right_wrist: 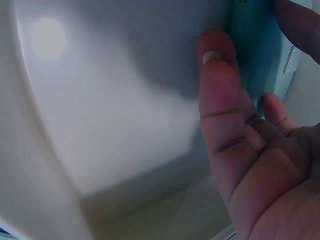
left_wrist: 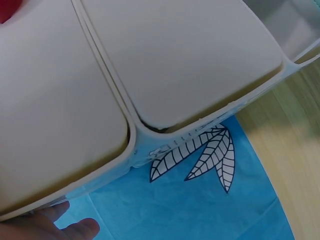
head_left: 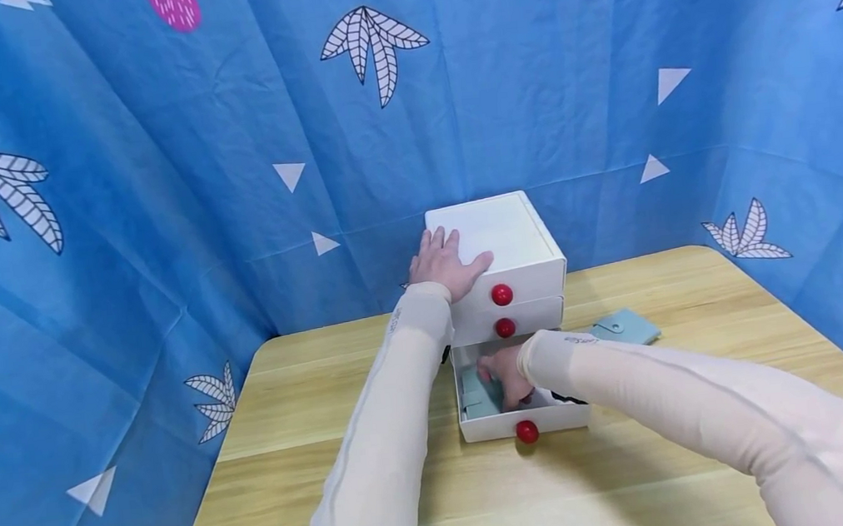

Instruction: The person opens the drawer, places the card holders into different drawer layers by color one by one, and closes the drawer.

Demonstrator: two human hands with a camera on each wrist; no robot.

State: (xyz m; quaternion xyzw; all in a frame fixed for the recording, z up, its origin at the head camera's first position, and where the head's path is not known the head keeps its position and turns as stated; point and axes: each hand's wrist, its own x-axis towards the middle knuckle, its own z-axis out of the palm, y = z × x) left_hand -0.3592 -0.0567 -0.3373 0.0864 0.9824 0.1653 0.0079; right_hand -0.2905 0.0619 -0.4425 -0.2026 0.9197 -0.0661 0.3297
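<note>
A white drawer unit with red round knobs stands against the curtain. My left hand rests on its top left edge, fingers spread; its fingertips show below the unit in the left wrist view. The bottom drawer is pulled out. Inside it, at the left side, lies a flat teal case with a snap strap. My right hand reaches into the drawer, bent fingers at the case's edge and thumb overlapping it in the right wrist view. I cannot tell whether it grips the case.
Another teal case with a snap lies on the wooden table, right of the unit, partly behind my right sleeve. The two upper drawers are closed. A blue patterned curtain hangs behind and along both sides.
</note>
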